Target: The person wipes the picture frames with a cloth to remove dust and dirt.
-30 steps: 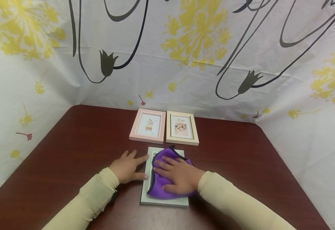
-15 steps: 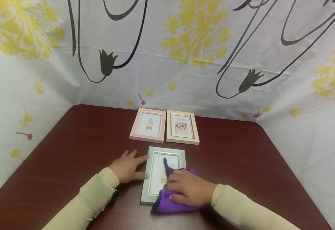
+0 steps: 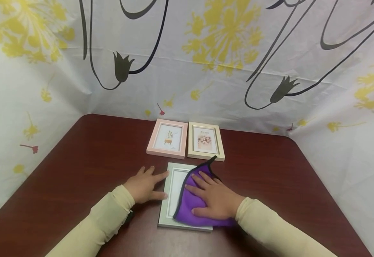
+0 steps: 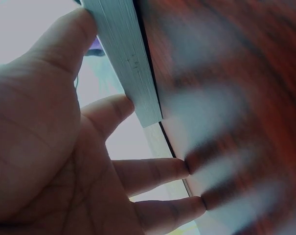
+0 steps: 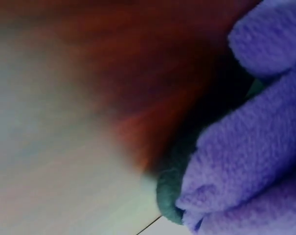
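Note:
A pale green picture frame (image 3: 168, 210) lies face up near the front of the table. Over its right part spreads a purple cloth (image 3: 187, 210) with black edging, one corner sticking up past the frame's top edge. My right hand (image 3: 215, 200) presses flat on the cloth, fingers spread and pointing up-left. On the other side, my left hand (image 3: 143, 187) touches the frame's left edge with thumb and index finger. In the left wrist view that hand's other fingertips (image 4: 179, 167) reach down to the table. Folds of purple cloth (image 5: 250, 147) fill the right of the right wrist view.
Behind the green frame, a pink picture frame (image 3: 151, 150) and a cream picture frame (image 3: 220, 150) lie side by side. The dark red-brown table (image 3: 87, 167) is bounded by a white patterned curtain (image 3: 161, 85) at back and sides.
From the frame's middle, the right hand moved right and down with the cloth bunched, uncovering the picture. Now its fingers are spread again, the cloth over the right part. The left hand stayed put.

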Tool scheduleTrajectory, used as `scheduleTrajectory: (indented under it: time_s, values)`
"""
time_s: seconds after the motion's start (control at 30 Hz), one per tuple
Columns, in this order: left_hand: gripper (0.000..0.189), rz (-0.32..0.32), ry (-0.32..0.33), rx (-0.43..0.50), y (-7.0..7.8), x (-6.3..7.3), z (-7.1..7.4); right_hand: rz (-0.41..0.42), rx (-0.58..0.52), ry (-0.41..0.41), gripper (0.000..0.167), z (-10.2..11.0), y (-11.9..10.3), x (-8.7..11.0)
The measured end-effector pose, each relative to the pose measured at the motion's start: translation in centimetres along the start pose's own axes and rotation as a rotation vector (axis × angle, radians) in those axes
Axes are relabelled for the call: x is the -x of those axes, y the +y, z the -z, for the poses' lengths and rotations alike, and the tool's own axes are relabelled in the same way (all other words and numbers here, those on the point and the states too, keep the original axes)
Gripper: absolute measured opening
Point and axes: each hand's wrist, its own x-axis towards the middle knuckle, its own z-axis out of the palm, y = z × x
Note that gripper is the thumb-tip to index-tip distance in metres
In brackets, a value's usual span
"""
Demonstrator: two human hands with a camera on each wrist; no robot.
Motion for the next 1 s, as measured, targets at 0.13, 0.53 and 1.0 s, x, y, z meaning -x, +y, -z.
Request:
scheduleTrajectory:
  time_s: [0.13,0.53,1.0]
  values:
    - [0.078,0.011,-0.006,-0.001,0.0,-0.1,0.0,-0.047,0.005,-0.001,0.078,0.3,0.2,-1.0]
    - [0.077,0.007,-0.013,0.002,0.2,0.0,0.2,-0.131,-0.04,-0.009,0.082,1.1,1.0,-3.4]
    - [0.075,0.0,-0.014,-0.008,-0.2,-0.2,0.0,0.087,0.039,-0.119,0.077,2.7,1.0,-5.9]
